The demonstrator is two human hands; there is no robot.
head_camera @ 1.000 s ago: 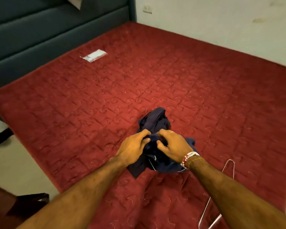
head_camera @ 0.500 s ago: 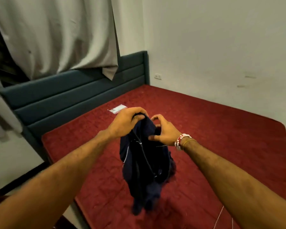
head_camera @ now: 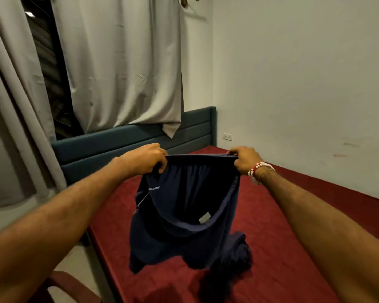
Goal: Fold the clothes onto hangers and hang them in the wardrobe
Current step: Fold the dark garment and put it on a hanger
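The shorts (head_camera: pixel 184 215) hang in the air above the bed (head_camera: pixel 282 237), dark blue, with the waistband pulled straight between the two hands and the legs dropping down. Whether the lowest cloth touches the bed, I cannot tell. The left hand (head_camera: pixel 148 159) grips one end of the waistband with curled fingers, and the right hand (head_camera: pixel 244 159), with a bead bracelet (head_camera: pixel 258 169) at the wrist, pinches the other end. At the head of the bed stands a blue headboard (head_camera: pixel 118 145), and above it hangs a grey curtain (head_camera: pixel 123 73). I judge the task is at an early point: the shorts are spread but not folded, and no hanger or wardrobe is in view, so the folding onto a hanger and the hanging are both left to do.
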